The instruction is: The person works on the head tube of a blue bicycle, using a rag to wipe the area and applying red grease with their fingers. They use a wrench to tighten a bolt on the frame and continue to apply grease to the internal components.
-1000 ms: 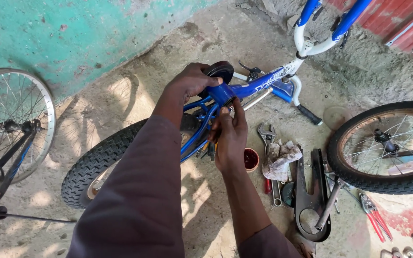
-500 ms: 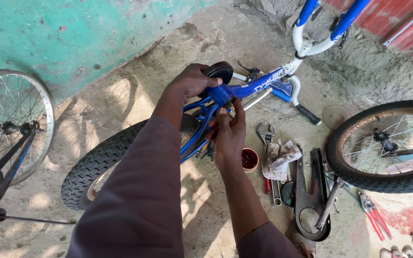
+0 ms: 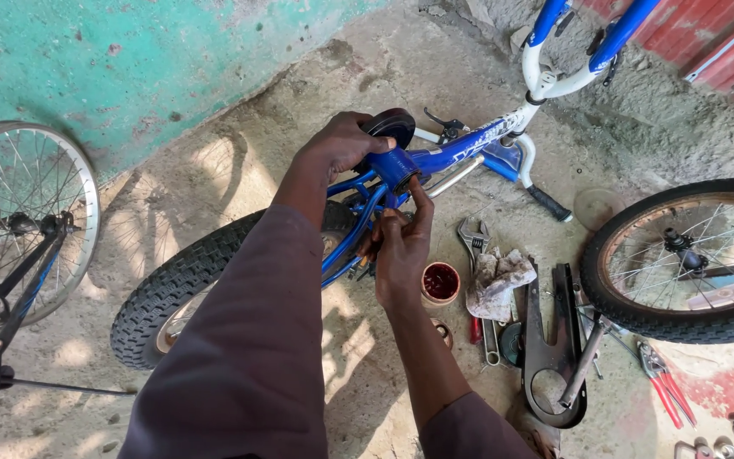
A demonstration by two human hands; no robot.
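Note:
A small blue bicycle frame (image 3: 460, 146) lies upside down on the sandy ground, its knobby black rear tyre (image 3: 182, 280) nearest me. My left hand (image 3: 343, 144) wraps over the top of the frame's blue bottom-bracket shell (image 3: 397, 167) and grips it. My right hand (image 3: 401, 246) is at the underside of that shell, fingers pinched against it; whether they hold a small part is hidden.
A small red-filled tub (image 3: 441, 281), a dirty rag (image 3: 498, 280), an adjustable wrench (image 3: 474, 238), a black chain guard (image 3: 554, 348) and red-handled pliers (image 3: 664, 382) lie to the right. A loose wheel (image 3: 690, 259) rests far right; another bicycle wheel (image 3: 19, 217) stands left.
My right hand's fingers have shifted slightly at the shell. The left hand and the frame stay as they were.

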